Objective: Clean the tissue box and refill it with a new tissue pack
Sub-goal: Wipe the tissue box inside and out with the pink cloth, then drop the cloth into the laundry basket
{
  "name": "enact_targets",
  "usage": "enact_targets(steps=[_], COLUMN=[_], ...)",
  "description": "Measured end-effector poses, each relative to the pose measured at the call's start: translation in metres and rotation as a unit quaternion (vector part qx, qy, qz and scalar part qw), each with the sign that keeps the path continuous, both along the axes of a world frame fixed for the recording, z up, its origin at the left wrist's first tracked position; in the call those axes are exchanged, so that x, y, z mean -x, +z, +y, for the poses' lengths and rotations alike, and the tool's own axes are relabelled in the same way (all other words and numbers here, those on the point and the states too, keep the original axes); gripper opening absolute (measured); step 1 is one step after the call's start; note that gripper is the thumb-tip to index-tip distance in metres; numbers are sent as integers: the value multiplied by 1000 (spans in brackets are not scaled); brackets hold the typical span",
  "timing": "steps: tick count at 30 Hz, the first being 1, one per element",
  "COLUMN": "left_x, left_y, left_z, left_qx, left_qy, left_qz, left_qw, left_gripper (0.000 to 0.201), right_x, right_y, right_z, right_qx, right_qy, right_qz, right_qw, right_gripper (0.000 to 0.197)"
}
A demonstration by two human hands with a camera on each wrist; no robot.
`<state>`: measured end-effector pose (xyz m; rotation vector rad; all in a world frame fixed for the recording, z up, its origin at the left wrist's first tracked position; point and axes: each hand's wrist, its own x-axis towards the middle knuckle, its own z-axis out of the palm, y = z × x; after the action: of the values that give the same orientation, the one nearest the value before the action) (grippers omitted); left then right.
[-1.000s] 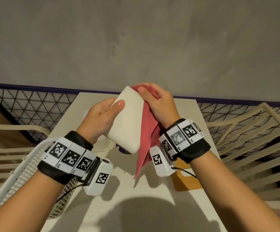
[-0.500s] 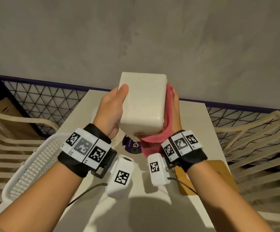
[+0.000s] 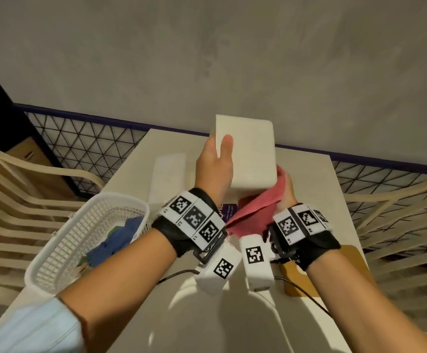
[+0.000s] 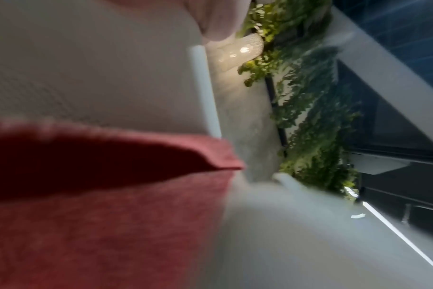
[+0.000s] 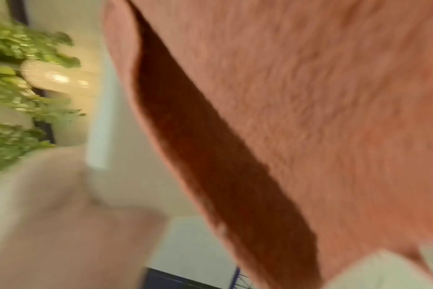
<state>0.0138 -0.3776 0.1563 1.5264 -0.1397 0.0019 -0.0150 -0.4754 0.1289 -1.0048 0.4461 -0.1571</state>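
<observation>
My left hand (image 3: 216,165) holds the white tissue box (image 3: 248,154) up above the table, thumb across its broad face and fingers hidden behind it. My right hand (image 3: 287,193) grips a red cloth (image 3: 255,208) and presses it to the box's near right corner. The left wrist view shows the red cloth (image 4: 99,205) under the pale box wall (image 4: 87,68). In the blurred right wrist view the red cloth (image 5: 309,117) fills most of the picture. A purple-labelled tissue pack (image 3: 229,211) lies on the table below the box, mostly hidden.
A white mesh basket (image 3: 62,253) holding a blue cloth (image 3: 120,238) sits on the table's left. A flat white piece (image 3: 167,174) lies beyond my left hand. A wooden board (image 3: 339,271) lies at the right. Slatted chairs (image 3: 398,225) flank the table (image 3: 232,314).
The box has turned from edge-on to face up in my left hand. My right hand slid the red cloth from the box's far end down its right side to the near corner.
</observation>
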Motion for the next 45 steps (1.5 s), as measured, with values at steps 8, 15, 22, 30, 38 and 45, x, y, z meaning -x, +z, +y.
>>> enact_targets(steps=[8, 15, 22, 30, 38, 45], left_x=[-13, -31, -33, -34, -27, -4], left_y=[-23, -56, -106, -142, -155, -102], left_z=[-23, -45, -87, -131, -153, -115], left_qx=[-149, -351, -570, -558, -556, -340], left_qy=[-110, -224, -261, -247, -221, -269], left_qz=[-36, -67, -58, 67, 104, 128], left_qw=[982, 907, 777, 790, 794, 892], left_gripper=[48, 48, 36, 41, 46, 46], right_x=[-6, 27, 51, 65, 82, 76], right_y=[-11, -35, -43, -50, -60, -45], right_z=[-49, -100, -136, -156, -167, -143], right_qx=[114, 121, 18, -24, 27, -77], right_qy=[-2, -69, -51, -71, -86, -42], right_qz=[63, 142, 201, 165, 148, 20], right_qw=[992, 980, 978, 983, 985, 996], right_gripper=[26, 34, 33, 50, 63, 24])
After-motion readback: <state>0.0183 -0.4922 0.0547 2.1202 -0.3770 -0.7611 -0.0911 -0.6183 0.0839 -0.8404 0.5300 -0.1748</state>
